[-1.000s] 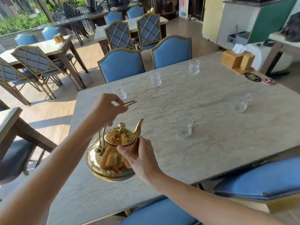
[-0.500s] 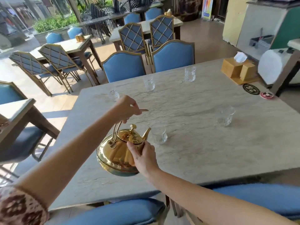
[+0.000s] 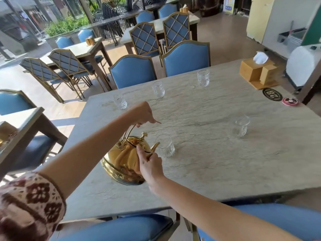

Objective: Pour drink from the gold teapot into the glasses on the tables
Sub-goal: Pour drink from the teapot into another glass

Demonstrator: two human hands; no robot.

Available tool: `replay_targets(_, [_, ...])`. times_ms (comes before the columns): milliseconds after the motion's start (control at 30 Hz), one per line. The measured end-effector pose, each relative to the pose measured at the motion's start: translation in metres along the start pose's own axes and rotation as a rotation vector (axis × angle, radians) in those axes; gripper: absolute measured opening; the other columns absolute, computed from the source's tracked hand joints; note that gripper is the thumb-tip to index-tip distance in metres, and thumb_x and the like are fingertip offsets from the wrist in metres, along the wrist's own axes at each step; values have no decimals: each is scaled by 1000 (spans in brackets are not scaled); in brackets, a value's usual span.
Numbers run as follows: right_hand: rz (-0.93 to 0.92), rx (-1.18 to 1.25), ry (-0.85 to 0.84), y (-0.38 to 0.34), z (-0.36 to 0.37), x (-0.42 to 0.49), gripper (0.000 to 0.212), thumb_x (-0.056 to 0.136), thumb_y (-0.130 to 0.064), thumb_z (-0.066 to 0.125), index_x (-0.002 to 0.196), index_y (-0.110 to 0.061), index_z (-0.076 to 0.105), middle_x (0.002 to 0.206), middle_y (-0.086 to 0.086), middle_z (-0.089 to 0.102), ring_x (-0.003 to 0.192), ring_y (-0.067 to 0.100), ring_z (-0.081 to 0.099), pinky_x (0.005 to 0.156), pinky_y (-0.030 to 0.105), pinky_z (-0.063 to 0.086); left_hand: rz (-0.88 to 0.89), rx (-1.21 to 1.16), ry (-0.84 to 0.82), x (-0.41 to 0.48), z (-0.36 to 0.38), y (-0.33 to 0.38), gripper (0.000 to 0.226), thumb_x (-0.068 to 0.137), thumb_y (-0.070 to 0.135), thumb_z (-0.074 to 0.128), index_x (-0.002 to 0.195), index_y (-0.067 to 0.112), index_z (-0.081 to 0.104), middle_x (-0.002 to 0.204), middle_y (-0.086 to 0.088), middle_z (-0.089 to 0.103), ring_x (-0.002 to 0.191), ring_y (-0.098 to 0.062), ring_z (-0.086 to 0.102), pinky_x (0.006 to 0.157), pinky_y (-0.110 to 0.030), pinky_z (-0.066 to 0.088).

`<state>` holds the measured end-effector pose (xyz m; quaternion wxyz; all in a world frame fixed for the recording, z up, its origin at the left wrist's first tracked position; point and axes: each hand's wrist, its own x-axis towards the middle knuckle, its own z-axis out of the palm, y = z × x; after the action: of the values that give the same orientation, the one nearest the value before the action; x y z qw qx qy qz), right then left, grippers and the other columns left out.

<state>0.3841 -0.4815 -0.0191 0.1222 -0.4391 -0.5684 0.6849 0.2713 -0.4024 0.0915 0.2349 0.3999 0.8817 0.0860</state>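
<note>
The gold teapot point(image 3: 124, 160) hangs tilted over the marble table point(image 3: 208, 162), its spout at the rim of the nearest glass point(image 3: 165, 148). My left hand point(image 3: 143, 113) grips the arched handle from above. My right hand point(image 3: 150, 165) presses on the lid and front of the pot, index finger on the lid. Another glass point(image 3: 242, 125) stands to the right. Three more glasses stand along the far edge: left point(image 3: 119, 101), middle point(image 3: 158, 89), right point(image 3: 203, 78). All look clear; any liquid is too faint to tell.
A wooden tissue box point(image 3: 257, 73) and two round coasters point(image 3: 272, 94) sit at the table's far right. Blue chairs point(image 3: 132, 72) line the far side and the near side point(image 3: 121, 228). Other tables and chairs fill the room to the left.
The teapot has moved right and forward to the nearest glass and tipped its spout down to the rim. My right hand has slid onto the lid. The view shifted left.
</note>
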Motion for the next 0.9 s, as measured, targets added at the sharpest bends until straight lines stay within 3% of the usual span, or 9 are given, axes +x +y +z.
replay_targets(67, [3,-5,-9,-1,-2,5,102,79,-86,39,132,1,51,132,19,56,124,33,57,107,42,50,4,19,-16,3,-1,6,21,83,9,71,95,-8,70,55,-7,51,24,-5,40,29,-12,33])
replay_targets(100, [11,-26,2,0,-1,7,94,85,-79,40,133,1,50,132,18,55,125,33,56,107,41,50,2,33,-26,4,-1,9,21,84,9,70,96,-8,69,55,-7,50,27,-8,42,29,-12,33])
replay_targets(233, [34,-27,33,-2,10,10,118,68,-97,28,128,1,57,126,20,62,117,34,62,101,45,55,1,81,-62,8,-1,13,26,84,12,71,100,-8,70,56,-6,51,42,-16,42,33,-14,34])
replay_targets(367, [33,-47,43,-3,14,16,100,81,-85,33,128,0,57,128,21,61,118,36,61,102,47,54,-8,105,-75,12,-2,14,30,84,12,71,104,-10,69,59,-7,52,44,-17,43,38,-18,35])
replay_targets(667, [29,-20,70,-9,23,12,106,77,-90,30,124,0,60,126,19,63,117,35,62,101,47,54,-10,194,-109,16,-6,14,36,86,15,70,108,-13,67,74,-16,57,49,-20,45,46,-24,38])
replay_targets(800, [41,5,71,-14,25,10,133,55,-104,13,122,0,61,124,19,64,116,35,62,100,47,55,-5,218,-115,16,-7,17,37,86,15,70,110,-12,67,80,-18,58,49,-21,45,46,-25,38])
replay_targets(900, [28,-22,74,-15,25,10,114,73,-93,21,125,1,59,129,20,61,120,35,60,103,47,53,6,244,-119,15,-7,20,37,86,15,70,111,-12,67,77,-16,58,49,-20,45,45,-24,37])
